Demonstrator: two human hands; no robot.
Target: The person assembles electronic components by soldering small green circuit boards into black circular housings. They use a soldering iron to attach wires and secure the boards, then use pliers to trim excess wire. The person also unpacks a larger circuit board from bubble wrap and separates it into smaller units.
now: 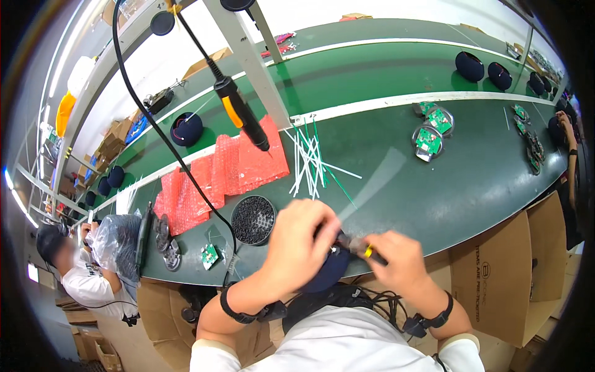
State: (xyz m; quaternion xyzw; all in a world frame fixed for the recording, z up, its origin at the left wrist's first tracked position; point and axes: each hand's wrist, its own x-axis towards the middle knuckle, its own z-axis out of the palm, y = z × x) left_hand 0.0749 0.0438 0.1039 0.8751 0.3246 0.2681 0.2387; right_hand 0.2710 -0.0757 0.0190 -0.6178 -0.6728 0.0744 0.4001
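Observation:
Close to my body, at the table's front edge, rests a dark navy rounded shell (326, 273), partly covered by my hands. My left hand (300, 239) is curled above the shell with its fingers closed; what they grip is mostly hidden, with only a bit of something black showing. My right hand (400, 260) is wrapped round a hand tool (358, 247) with a dark handle, a yellow band and a greyish front end. The tool points left toward my left fingers, over the shell. Its tip is hard to make out.
A round tray (253, 221) of small black parts sits left of my hands, near a green circuit board (209, 255). Red bubble wrap (220, 167) and white and green strips (310, 161) lie beyond. An electric screwdriver (242, 115) hangs overhead. Boards with rings (429, 141) lie right.

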